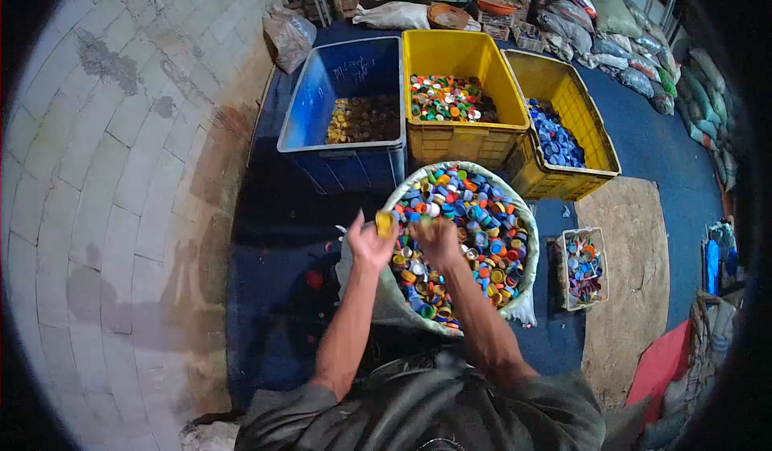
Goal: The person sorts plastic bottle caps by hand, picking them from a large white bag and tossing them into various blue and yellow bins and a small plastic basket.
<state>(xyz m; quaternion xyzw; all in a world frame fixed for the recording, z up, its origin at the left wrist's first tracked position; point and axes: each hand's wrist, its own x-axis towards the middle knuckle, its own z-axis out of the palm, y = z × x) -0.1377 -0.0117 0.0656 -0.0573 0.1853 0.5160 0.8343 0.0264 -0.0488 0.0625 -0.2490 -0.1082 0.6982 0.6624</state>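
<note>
A round sack with a rolled pale rim point(528, 234) is full of mixed coloured bottle caps point(490, 242). Over its left edge my left hand point(371, 243) is raised, with a yellow cap point(384, 224) held at its fingers. Close beside it, above the caps, is my right hand point(437, 242); its fingers are bent and blurred, with something small and yellow-green at their tips that I cannot make out.
Beyond the sack stand a blue bin point(342, 149) with yellow and brown caps, a yellow bin point(466, 129) with mixed caps, and another yellow bin point(563, 179) with blue caps. A small crate point(568, 300) sits right. A block wall point(121, 210) rises left.
</note>
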